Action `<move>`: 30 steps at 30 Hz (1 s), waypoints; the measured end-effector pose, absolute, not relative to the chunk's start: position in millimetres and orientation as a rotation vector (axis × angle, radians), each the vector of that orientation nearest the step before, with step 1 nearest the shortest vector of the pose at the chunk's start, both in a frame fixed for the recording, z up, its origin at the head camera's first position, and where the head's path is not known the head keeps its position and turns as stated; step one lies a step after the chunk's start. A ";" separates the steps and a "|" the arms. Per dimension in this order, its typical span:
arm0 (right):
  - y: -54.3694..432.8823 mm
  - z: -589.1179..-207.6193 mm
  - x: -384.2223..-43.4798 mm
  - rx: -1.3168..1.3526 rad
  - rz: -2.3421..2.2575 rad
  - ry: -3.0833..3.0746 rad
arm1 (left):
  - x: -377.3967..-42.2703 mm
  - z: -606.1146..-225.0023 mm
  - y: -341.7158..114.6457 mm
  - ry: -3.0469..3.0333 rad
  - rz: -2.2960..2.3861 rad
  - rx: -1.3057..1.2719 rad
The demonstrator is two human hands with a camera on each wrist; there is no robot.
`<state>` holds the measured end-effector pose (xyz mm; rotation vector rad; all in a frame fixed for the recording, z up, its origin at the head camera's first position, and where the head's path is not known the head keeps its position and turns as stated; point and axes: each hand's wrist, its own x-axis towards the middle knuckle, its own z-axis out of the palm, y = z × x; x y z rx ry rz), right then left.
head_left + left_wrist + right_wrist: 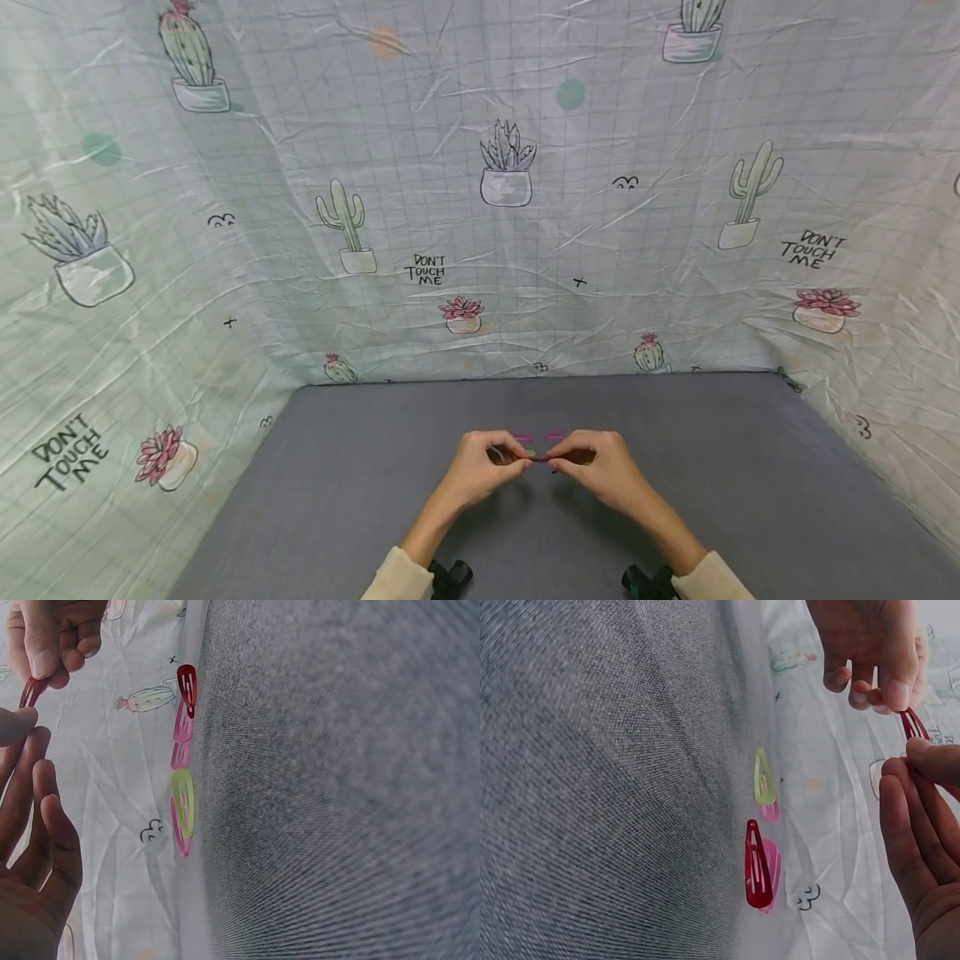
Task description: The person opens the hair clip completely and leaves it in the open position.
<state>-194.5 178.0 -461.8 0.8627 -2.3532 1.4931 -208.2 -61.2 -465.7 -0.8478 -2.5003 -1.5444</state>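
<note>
A dark red snap hair clip point(31, 691) is stretched between both hands, held up over the table. My left hand point(480, 467) pinches one end of it between thumb and fingertips. At the other end, the thumb and fingertips of my right hand point(600, 467) pinch it. Fingertips cover both ends of this clip point(913, 726). Lying on the table near the hands are another red hair clip point(758, 889), a light green hair clip point(183, 799) and pink hair clips point(555, 436), partly overlapping in the wrist views.
The grey table point(360, 483) reaches back to a hanging cloth point(420, 167) printed with cactuses, which also rises at both sides. Black wrist-worn devices point(452, 577) and light sleeves point(401, 575) show at the lower edge.
</note>
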 end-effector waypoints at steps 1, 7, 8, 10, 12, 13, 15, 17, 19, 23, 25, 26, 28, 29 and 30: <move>177.8 -461.6 -193.8 0.875 1.498 -2.342 | -207.8 -465.8 -61.3 -2.500 -1.543 -0.849; 178.1 -464.1 -191.9 0.913 1.520 -2.283 | -204.6 -464.2 -61.8 -2.497 -1.551 -0.841; 178.1 -464.7 -191.7 0.913 1.523 -2.275 | -204.1 -463.9 -61.7 -2.494 -1.551 -0.839; 177.6 -465.4 -191.3 0.911 1.526 -2.256 | -203.1 -463.2 -61.2 -2.492 -1.549 -0.832; 177.1 -466.1 -190.8 0.908 1.523 -2.241 | -202.6 -463.0 -60.8 -2.487 -1.541 -0.831; 176.8 -466.6 -190.7 0.913 1.516 -2.231 | -202.5 -463.0 -60.6 -2.483 -1.537 -0.833; 176.3 -467.5 -190.5 0.923 1.497 -2.214 | -202.3 -463.0 -60.6 -2.481 -1.530 -0.832; 176.1 -468.5 -190.5 0.938 1.484 -2.202 | -202.4 -463.5 -60.7 -2.471 -1.521 -0.836; 176.0 -469.3 -190.6 0.952 1.474 -2.197 | -202.3 -464.2 -60.9 -2.468 -1.516 -0.833; 176.5 -470.4 -190.1 0.966 1.467 -2.200 | -201.1 -465.4 -61.0 -2.464 -1.509 -0.829; 176.7 -470.2 -189.9 0.974 1.465 -2.197 | -200.3 -465.8 -60.9 -2.462 -1.507 -0.820; 176.6 -469.9 -189.8 0.976 1.463 -2.195 | -199.8 -465.9 -60.7 -2.460 -1.511 -0.817; 176.3 -469.2 -189.7 0.980 1.458 -2.186 | -199.2 -465.9 -60.3 -2.457 -1.516 -0.804; 176.1 -468.9 -189.6 0.981 1.455 -2.180 | -198.9 -465.8 -60.0 -2.453 -1.522 -0.800; 175.9 -468.6 -189.6 0.981 1.450 -2.174 | -198.6 -465.5 -59.7 -2.449 -1.527 -0.797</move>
